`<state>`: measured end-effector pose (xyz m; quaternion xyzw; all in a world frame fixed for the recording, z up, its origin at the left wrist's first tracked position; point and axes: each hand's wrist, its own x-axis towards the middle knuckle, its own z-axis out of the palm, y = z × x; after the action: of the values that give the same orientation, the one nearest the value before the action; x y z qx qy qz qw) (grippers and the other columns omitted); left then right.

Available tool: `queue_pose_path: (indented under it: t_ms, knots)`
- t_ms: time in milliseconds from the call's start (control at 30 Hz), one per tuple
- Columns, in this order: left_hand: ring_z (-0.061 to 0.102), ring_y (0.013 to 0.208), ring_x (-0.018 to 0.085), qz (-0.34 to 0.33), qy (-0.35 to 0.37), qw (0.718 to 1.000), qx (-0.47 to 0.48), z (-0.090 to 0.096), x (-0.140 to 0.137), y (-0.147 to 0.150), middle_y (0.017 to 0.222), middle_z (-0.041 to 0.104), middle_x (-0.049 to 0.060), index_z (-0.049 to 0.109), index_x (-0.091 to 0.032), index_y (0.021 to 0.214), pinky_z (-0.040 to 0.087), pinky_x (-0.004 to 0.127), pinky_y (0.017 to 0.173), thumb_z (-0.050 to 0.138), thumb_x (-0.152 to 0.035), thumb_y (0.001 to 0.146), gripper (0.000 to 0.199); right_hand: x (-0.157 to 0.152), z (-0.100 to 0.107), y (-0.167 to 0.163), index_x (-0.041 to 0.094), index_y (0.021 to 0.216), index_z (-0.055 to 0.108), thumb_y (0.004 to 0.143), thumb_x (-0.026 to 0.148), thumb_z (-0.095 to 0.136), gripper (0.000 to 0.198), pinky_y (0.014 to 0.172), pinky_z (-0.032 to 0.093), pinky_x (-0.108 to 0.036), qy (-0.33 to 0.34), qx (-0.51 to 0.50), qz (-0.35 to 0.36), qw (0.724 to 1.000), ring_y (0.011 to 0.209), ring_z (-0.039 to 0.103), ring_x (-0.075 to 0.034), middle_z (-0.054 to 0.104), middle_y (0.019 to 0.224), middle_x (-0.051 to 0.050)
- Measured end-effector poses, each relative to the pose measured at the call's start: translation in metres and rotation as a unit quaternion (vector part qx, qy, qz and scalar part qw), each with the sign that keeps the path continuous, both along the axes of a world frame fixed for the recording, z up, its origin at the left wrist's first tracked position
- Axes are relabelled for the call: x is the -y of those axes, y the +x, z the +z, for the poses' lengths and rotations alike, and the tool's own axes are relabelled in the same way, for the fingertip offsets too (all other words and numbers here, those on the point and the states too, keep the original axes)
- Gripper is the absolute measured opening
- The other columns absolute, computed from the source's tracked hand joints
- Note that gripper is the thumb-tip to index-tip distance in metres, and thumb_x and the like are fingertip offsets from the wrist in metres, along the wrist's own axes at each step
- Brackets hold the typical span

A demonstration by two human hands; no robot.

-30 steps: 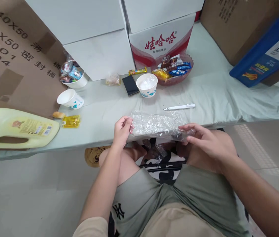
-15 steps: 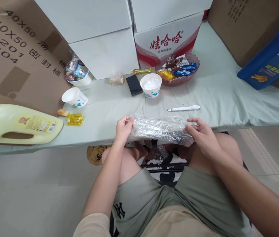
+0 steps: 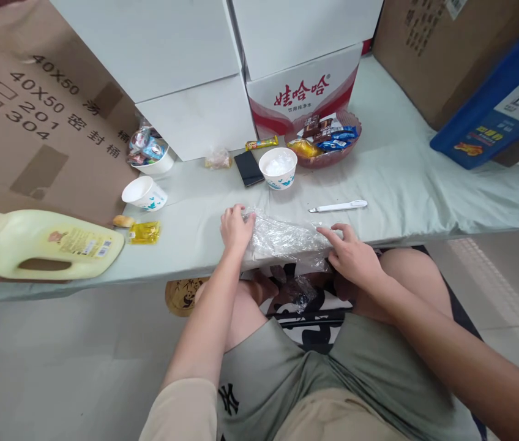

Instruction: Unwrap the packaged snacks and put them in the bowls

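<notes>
A crumpled clear plastic sheet point(image 3: 284, 239) lies across the front edge of the table, between my two hands. My left hand point(image 3: 237, 229) holds its left end, the thumb over the plastic and the fingers curled at the back. At the right end, my right hand point(image 3: 355, 256) grips the plastic low with the thumb side, its index finger stretched along the top. Whether the sheet is a bag or loose film I cannot tell. More crumpled clear plastic point(image 3: 304, 293) sits lower down, between my knees. Behind the sheet rests a white utility knife point(image 3: 338, 207).
Beyond the sheet stand a paper bowl point(image 3: 278, 171) with clear plastic in it, a black phone point(image 3: 248, 169) and a pink glass bowl point(image 3: 328, 158) of wrapped snacks. To the left are a paper cup point(image 3: 145, 195), a yellow packet point(image 3: 144, 233) and a pale yellow jug point(image 3: 52, 245).
My right hand has moved left towards my left hand, so the plastic sheet is less stretched out and more bunched. My left hand has turned further over its end. The camera view has shifted slightly.
</notes>
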<state>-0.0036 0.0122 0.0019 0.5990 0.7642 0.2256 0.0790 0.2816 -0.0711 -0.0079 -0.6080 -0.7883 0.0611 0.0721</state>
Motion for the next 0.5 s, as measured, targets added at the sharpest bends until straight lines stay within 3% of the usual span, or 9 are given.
queue_pose_path:
  t_ms: [67,133,233,333,433,500]
  knots:
    - [0.057,0.120,0.032,-0.025,-0.013,0.999,-0.016,-0.002,-0.004,0.002,0.124,0.067,0.013,0.065,-0.023,0.112,0.043,0.043,0.097,0.061,-0.033,0.090,0.025,0.005,0.001,0.003,0.031,0.145,0.054,0.088,0.018,0.051,0.058,0.045,0.039,-0.027,-0.020,0.008,0.011,1.000,0.064,0.061,-0.014,0.049,0.142,-0.013]
    - [0.060,0.114,0.030,-0.066,-0.027,0.997,0.009,-0.004,-0.007,0.003,0.113,0.070,0.011,0.067,-0.021,0.099,0.043,0.042,0.098,0.060,-0.030,0.090,0.014,0.011,0.002,0.007,0.028,0.136,0.063,0.089,0.024,0.055,0.047,0.052,0.047,-0.030,-0.011,-0.010,0.022,1.000,0.073,0.064,-0.017,0.047,0.143,-0.014]
    - [0.064,0.090,0.020,-0.122,-0.022,0.984,0.127,-0.010,-0.005,0.003,0.088,0.067,0.004,0.062,-0.019,0.086,0.047,0.034,0.087,0.063,-0.026,0.088,0.006,0.019,0.003,0.017,0.022,0.109,0.077,0.093,0.037,0.058,0.029,0.070,0.056,-0.036,0.074,-0.070,0.015,0.995,0.088,0.065,-0.023,0.050,0.136,-0.015]
    - [0.057,0.066,0.010,-0.105,-0.005,0.950,0.293,-0.012,0.001,0.004,0.083,0.057,-0.003,0.055,-0.021,0.106,0.046,0.026,0.067,0.067,-0.023,0.084,0.025,0.018,0.006,0.024,0.019,0.092,0.077,0.095,0.039,0.057,0.029,0.084,0.055,-0.045,0.156,-0.114,0.019,0.981,0.093,0.063,-0.026,0.057,0.125,-0.016]
    - [0.047,0.052,0.005,-0.085,-0.016,0.904,0.419,-0.004,0.007,0.008,0.085,0.051,-0.006,0.046,-0.023,0.115,0.037,0.021,0.050,0.069,-0.022,0.081,0.041,0.005,0.010,0.022,0.018,0.103,0.073,0.092,0.038,0.060,0.026,0.094,0.051,-0.053,0.156,-0.150,0.044,0.975,0.109,0.061,-0.035,0.059,0.128,-0.018]
    - [0.043,0.047,0.003,-0.105,-0.036,0.879,0.463,0.007,0.011,0.014,0.082,0.051,-0.007,0.045,-0.023,0.113,0.031,0.019,0.044,0.072,-0.024,0.078,0.044,-0.008,0.014,0.014,0.018,0.119,0.066,0.088,0.039,0.064,0.037,0.100,0.048,-0.056,0.100,-0.195,0.082,0.972,0.122,0.057,-0.037,0.059,0.134,-0.019]
